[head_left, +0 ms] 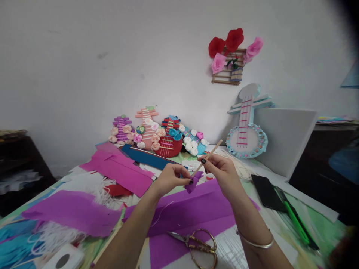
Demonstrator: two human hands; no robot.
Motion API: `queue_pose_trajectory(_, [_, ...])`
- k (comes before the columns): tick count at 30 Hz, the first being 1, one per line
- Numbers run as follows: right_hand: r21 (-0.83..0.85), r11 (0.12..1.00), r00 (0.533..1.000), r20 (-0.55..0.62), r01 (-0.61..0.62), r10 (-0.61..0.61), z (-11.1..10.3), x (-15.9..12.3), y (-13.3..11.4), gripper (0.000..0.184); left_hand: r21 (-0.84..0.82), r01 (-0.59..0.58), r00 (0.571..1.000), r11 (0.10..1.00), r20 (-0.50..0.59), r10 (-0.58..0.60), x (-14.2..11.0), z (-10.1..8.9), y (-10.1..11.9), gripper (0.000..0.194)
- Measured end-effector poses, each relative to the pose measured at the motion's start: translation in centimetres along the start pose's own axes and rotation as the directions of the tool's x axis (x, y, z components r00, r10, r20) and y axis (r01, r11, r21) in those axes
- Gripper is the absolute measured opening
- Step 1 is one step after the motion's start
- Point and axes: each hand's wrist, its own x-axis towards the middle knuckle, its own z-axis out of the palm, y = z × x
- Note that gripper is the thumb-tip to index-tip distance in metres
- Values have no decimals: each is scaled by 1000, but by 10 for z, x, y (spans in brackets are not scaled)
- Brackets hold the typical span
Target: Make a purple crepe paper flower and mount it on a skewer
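Over the middle of the table, my left hand (175,177) pinches a small crumpled piece of purple crepe paper (193,183) at the lower end of a thin wooden stick (209,157). My right hand (220,170), thumb and fingertips together, grips the stick higher up, so it slants up to the right. Below both hands lies a wide sheet of purple crepe paper (190,209). Gold-handled scissors (200,244) rest partly on its near edge, blades pointing left. Where the paper meets the stick is partly covered by my left fingers.
Magenta paper (123,168), another purple sheet (75,211) and white string (56,237) cover the left. On the right are a black phone (267,192) and a green utility knife (297,220). Flower-trimmed model instruments (168,144) lean at the wall beside a blue strip (151,157).
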Motion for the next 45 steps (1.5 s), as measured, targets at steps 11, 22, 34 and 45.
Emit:
queue_pose_trajectory(11, [85, 996, 996, -90, 35, -28, -1, 2, 4, 21, -205, 58, 994, 977, 104, -38, -2, -3, 1, 21])
queue_pose_trajectory(22, [344, 935, 960, -279, 84, 16, -9, 0, -7, 25, -243, 93, 986, 966, 156, -55, -3, -11, -2, 20])
queue_pose_trajectory(34, [268, 941, 977, 1, 206, -215, -18, -8, -24, 72, -574, -101, 979, 812, -204, -23, 1, -31, -6, 30])
queue_pose_trajectory(45, [-24, 999, 998, -55, -43, 42, 2, 2, 8, 25, -638, -81, 996, 766, -80, 38, -4, -23, -1, 28])
